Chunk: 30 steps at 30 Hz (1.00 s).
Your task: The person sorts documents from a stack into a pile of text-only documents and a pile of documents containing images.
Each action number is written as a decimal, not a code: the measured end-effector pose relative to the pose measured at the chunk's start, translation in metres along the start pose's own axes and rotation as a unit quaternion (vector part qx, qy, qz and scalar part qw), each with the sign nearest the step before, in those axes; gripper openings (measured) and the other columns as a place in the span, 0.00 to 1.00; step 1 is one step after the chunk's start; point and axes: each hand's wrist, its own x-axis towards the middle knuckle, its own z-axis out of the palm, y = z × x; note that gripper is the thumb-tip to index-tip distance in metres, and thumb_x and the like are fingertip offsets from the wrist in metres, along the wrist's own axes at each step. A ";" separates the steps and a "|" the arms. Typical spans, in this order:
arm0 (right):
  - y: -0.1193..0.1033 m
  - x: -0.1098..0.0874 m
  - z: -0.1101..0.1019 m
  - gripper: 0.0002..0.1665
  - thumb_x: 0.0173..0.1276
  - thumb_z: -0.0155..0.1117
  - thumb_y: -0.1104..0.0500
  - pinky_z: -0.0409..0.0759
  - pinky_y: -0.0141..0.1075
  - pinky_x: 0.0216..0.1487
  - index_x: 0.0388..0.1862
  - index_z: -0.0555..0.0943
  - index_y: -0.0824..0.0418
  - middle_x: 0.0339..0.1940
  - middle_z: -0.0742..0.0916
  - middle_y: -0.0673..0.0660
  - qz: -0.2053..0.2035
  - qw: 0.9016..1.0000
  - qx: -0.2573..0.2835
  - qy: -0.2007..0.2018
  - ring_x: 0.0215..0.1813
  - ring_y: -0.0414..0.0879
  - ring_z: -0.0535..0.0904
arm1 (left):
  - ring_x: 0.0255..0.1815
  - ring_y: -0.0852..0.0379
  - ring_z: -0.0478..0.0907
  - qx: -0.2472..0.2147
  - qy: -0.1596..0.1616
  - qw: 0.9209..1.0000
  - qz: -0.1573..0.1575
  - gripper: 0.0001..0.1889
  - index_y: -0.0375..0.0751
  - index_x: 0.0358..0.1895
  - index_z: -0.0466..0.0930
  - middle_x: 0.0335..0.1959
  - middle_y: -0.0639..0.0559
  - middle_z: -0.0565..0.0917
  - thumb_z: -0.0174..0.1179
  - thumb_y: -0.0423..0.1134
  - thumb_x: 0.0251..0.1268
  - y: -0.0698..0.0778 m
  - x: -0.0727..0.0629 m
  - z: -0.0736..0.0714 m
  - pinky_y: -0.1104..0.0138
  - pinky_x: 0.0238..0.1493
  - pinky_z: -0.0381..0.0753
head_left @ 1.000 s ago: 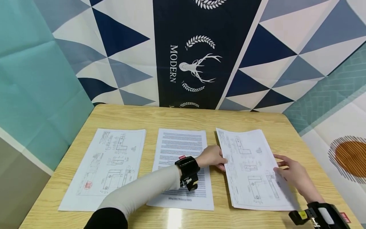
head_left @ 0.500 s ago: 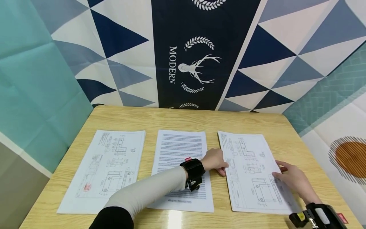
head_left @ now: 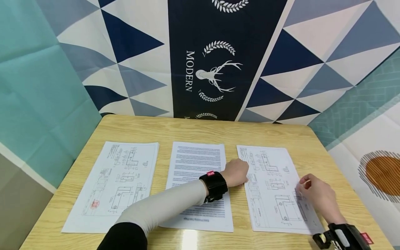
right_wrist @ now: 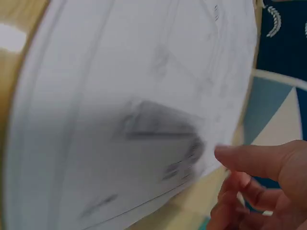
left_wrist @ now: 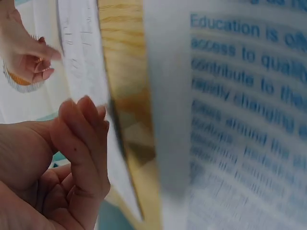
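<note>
A stack of white sheets with a technical drawing (head_left: pixel 272 166) lies flat at the right of the table. At its left edge is my left hand (head_left: pixel 236 172), fingers loosely bent; in the left wrist view its fingertips (left_wrist: pixel 86 112) hold nothing and appear beside the paper edge. My right hand (head_left: pixel 319 196) hovers by the right edge, fingers half curled. In the right wrist view its thumb (right_wrist: pixel 254 159) stands just off the sheet, with nothing between thumb and fingers. Partly under my left forearm lies a stack of printed text pages (head_left: pixel 198 159).
Another stack of drawings with a red stamp (head_left: pixel 122 173) lies at the left. All three stacks rest side by side on a wood-grain table (head_left: pixel 165 128). A patterned cloth (head_left: pixel 140 52) hangs behind the table's far edge.
The right stack was slightly raised and tilted between both hands; now it lies flat. My right hand has come off its right edge, and my left fingers have loosened at the left edge.
</note>
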 end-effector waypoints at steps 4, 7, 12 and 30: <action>-0.043 -0.008 0.011 0.07 0.64 0.68 0.67 0.64 0.36 0.28 0.30 0.77 0.63 0.27 0.81 0.57 -0.082 0.995 0.004 0.065 0.26 0.47 0.72 | 0.17 0.62 0.64 0.017 0.039 0.999 0.022 0.18 0.45 0.17 0.69 0.14 0.58 0.66 0.64 0.32 0.64 -0.015 -0.014 -0.015 0.72 0.15 0.67; -0.085 -0.014 0.022 0.09 0.61 0.69 0.67 0.65 0.35 0.27 0.28 0.76 0.59 0.26 0.82 0.53 -0.146 0.985 0.025 0.087 0.25 0.44 0.72 | 0.19 0.61 0.64 0.019 0.067 0.997 0.022 0.19 0.46 0.16 0.66 0.15 0.57 0.65 0.65 0.31 0.61 -0.032 -0.031 -0.028 0.71 0.16 0.67; -0.162 -0.021 0.041 0.12 0.58 0.70 0.70 0.72 0.33 0.27 0.27 0.76 0.56 0.26 0.84 0.51 -0.228 0.966 0.069 0.097 0.26 0.40 0.77 | 0.21 0.60 0.73 0.038 0.125 0.991 0.010 0.12 0.44 0.24 0.76 0.18 0.57 0.75 0.67 0.35 0.64 -0.070 -0.068 -0.047 0.68 0.19 0.73; -0.346 -0.064 0.130 0.44 0.71 0.66 0.43 0.58 0.56 0.76 0.76 0.66 0.67 0.78 0.64 0.70 -0.323 0.941 -0.025 -0.096 0.80 0.65 0.55 | 0.63 0.29 0.71 0.058 0.151 0.961 -0.223 0.37 0.30 0.63 0.76 0.60 0.30 0.77 0.78 0.48 0.54 -0.238 -0.247 -0.067 0.42 0.54 0.77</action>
